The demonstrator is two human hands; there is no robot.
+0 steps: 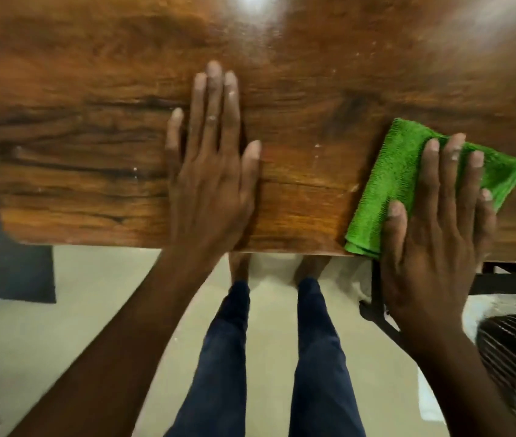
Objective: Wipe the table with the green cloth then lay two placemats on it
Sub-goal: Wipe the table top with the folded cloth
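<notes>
Two flat hands lay on the wooden worktop (313, 74). Beneath the right hand (436, 234), the folded green cloth (398, 181) ran lengthwise from the near edge away and rightward. That grip stayed unclenched, straight fingers (431, 165) pressing the cloth. Well left, the left hand (211, 171) rested palm-down, fingers extended forward.

We find no readable text, label, brand, number or sign anywhere in this view. The table (108, 89) shows only wood grain and glare (the light specks on it are marks, not print). The green cloth (398, 181) carries no tag or lettering that we can make out.
</notes>
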